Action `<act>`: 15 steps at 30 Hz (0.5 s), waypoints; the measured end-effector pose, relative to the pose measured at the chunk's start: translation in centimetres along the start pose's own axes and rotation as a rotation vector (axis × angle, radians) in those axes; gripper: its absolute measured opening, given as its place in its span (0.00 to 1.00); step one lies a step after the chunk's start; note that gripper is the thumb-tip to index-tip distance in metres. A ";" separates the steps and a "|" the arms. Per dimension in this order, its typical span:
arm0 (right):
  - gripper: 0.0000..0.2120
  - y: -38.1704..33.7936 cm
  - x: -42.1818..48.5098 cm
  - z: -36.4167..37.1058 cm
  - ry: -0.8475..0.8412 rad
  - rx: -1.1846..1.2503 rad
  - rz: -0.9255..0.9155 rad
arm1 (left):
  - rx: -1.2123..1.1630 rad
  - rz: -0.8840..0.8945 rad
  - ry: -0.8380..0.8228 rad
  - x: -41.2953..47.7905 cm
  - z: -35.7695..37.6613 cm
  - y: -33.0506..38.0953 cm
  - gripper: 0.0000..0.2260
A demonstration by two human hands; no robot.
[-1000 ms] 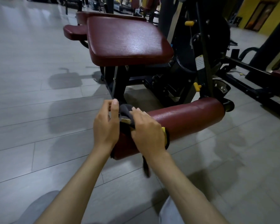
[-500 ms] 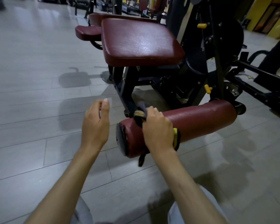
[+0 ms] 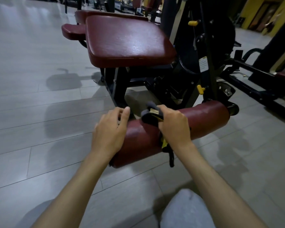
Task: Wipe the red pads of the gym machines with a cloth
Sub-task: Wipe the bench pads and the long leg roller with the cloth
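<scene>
Head view: my right hand grips the cloth on the roller pad, left hand relaxed, empty. I'd brace the near end and wipe full-length.

Dark red roller pad, cylindrical, lying level just above the floor, glossy. Draped across its top toward the near end, dark grey cloth with yellow trim, bunched in the grip of the right hand, one strip dangling below. Behind and higher, wide flat seat pad, dark red, shiny
</scene>
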State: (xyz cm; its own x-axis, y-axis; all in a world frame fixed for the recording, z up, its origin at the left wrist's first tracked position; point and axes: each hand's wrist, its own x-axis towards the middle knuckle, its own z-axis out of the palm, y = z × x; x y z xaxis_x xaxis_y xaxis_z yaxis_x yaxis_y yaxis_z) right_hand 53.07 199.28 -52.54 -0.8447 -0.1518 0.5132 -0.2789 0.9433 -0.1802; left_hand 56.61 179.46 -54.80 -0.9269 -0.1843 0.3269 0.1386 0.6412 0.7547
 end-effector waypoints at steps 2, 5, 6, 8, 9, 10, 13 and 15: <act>0.12 4.1 1.2 -0.5 0.018 -0.043 0.050 | -0.030 -0.063 -0.004 0.2 0.2 -0.2 0.29; 0.11 8.9 3.3 -0.9 0.006 -0.141 0.139 | -0.010 -0.048 0.020 0.3 0.2 -0.8 0.32; 0.11 10.1 4.0 -1.2 0.001 -0.163 0.193 | 0.003 -0.041 0.019 0.3 0.3 -0.9 0.32; 0.11 12.1 5.0 -1.6 0.022 -0.141 0.329 | 0.017 -0.053 0.026 0.3 0.5 -0.8 0.30; 0.11 12.4 5.2 -1.7 0.031 -0.131 0.372 | 0.056 -0.050 0.034 0.3 0.6 -0.6 0.30; 0.10 12.0 5.1 -1.6 0.028 -0.144 0.377 | 0.123 -0.035 0.040 0.3 0.6 -0.4 0.29; 0.08 8.2 4.2 -0.7 -0.024 -0.196 0.210 | 0.275 0.013 0.013 0.4 0.8 0.0 0.26; 0.08 5.3 2.8 -0.4 -0.020 -0.163 0.047 | 0.294 0.001 0.001 0.4 0.8 -0.1 0.26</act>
State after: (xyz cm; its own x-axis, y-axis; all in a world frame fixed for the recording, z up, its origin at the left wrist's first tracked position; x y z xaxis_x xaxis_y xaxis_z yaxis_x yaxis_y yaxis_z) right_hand 49.38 203.91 -51.70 -0.8645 -0.1107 0.4902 -0.1623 0.9847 -0.0638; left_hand 55.94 179.96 -55.18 -0.9266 -0.1843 0.3278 0.0320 0.8298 0.5571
